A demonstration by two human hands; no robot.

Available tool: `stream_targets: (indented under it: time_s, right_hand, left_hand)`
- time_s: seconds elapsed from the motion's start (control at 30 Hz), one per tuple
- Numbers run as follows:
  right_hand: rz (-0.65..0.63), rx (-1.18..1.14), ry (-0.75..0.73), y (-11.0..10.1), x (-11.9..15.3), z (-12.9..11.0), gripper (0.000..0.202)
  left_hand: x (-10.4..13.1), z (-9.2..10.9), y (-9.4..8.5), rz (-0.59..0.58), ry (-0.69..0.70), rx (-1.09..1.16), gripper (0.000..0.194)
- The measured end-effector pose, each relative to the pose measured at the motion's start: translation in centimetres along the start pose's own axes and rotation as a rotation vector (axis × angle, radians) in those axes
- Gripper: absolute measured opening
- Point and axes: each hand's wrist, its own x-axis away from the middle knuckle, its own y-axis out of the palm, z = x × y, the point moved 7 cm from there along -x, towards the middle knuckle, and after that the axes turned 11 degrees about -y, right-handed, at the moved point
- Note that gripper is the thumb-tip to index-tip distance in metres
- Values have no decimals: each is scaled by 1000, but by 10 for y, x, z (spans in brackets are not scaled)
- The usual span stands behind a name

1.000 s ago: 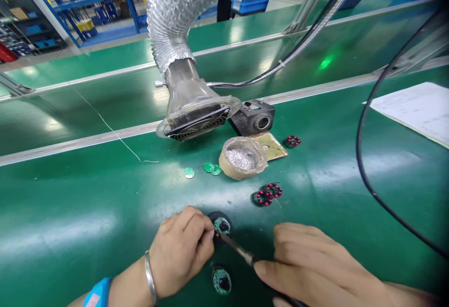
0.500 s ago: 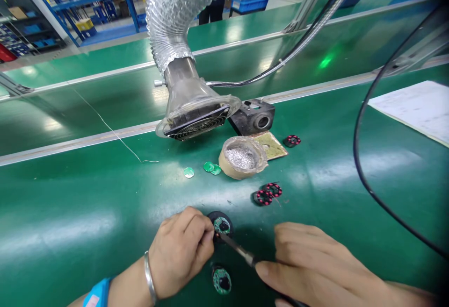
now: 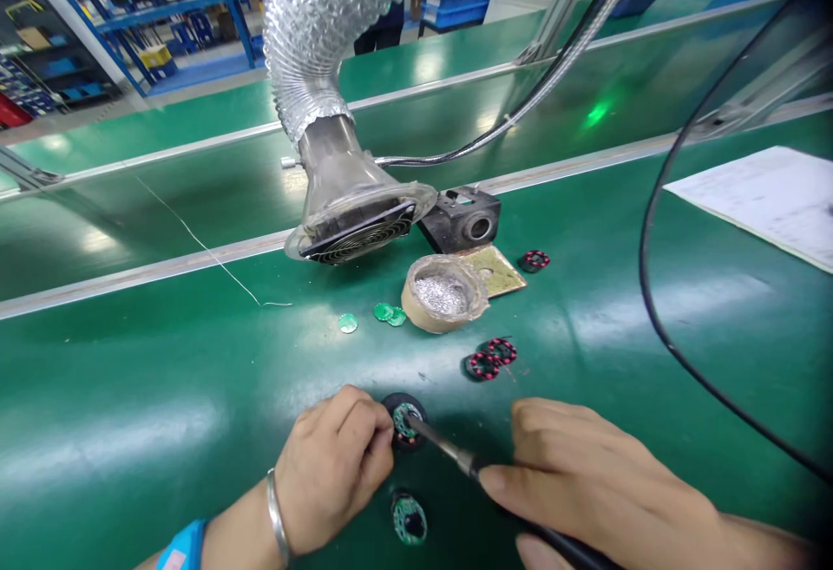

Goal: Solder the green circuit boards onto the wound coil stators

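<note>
My right hand (image 3: 599, 475) is closed round the dark handle of a soldering iron (image 3: 455, 451). The iron's tip reaches over a round green circuit board (image 3: 402, 421), which sits on a dark round base. At the left edge of that board, my left hand (image 3: 342, 461) is closed in a pinch; whatever lies between its fingertips is hidden. A second round board assembly (image 3: 409, 519) lies just below, nearer to me. Beyond the hands are two black-and-pink ring coils (image 3: 483, 366) side by side, and several small green discs (image 3: 348, 323).
A tape-like ring (image 3: 440, 318) holds silvery bits. Behind it stand a black iron holder (image 3: 463, 221) with a yellowish sponge pad (image 3: 498, 271), and another coil (image 3: 534, 260). A fume extractor hood (image 3: 357, 223) hangs overhead. Right are a black cable (image 3: 647, 275) and paper (image 3: 761, 201).
The iron's tip has shifted from the board's lower left edge up onto its face, with my right hand moving slightly. My left hand stays pinched at the same place.
</note>
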Motion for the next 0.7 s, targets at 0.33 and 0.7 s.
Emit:
stream_targets:
  time_s: [0.33,0.7]
  right_hand:
    - [165,-113,-119,28,-12,26,31]
    - [-30,-206,-104,59,-4,38,28]
  left_hand:
    - [1,-2,0,-29,-19,-5,10]
    - [2,0,0,-119,13,33,11]
